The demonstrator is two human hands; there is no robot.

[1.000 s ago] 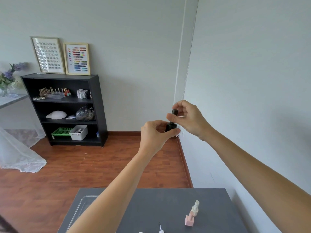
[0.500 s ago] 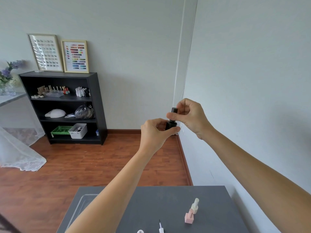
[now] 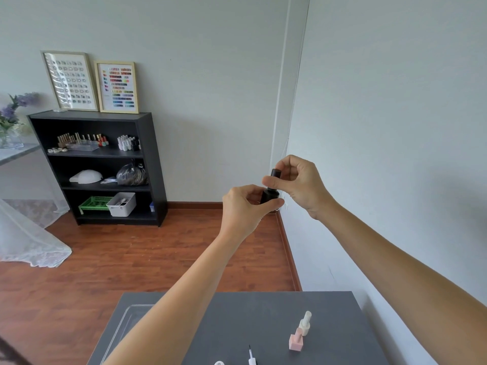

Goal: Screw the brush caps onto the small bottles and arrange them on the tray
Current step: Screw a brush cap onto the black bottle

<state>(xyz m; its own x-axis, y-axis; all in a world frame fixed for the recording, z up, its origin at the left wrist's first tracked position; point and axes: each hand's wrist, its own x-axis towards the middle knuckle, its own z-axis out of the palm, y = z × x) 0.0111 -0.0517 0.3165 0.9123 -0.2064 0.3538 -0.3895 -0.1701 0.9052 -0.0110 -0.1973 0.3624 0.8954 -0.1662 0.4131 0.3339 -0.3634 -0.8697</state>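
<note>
I hold a small black bottle [image 3: 269, 196] up at chest height in front of the wall corner. My left hand [image 3: 243, 208] grips its body from the left. My right hand [image 3: 299, 184] pinches the black brush cap [image 3: 275, 173] that sits on the bottle's neck. Below, on the grey table [image 3: 237, 320], an open pink square bottle [image 3: 295, 341] stands beside a white bottle [image 3: 305, 322] with its cap on. A loose white brush cap [image 3: 251, 359] lies at the frame's bottom edge. A clear plastic tray [image 3: 123, 325] lies at the table's left, partly hidden by my left forearm.
The right wall runs close beside the table. A black bookshelf [image 3: 147, 164] with bottles and bins stands against the far wall across a wooden floor. A small white ring-like item [image 3: 218, 362] shows at the bottom edge.
Both hands stay on the black bottle and cap. My right hand's fingers have shifted around the cap, with more of the cap's top showing now. The view has tilted slightly.
</note>
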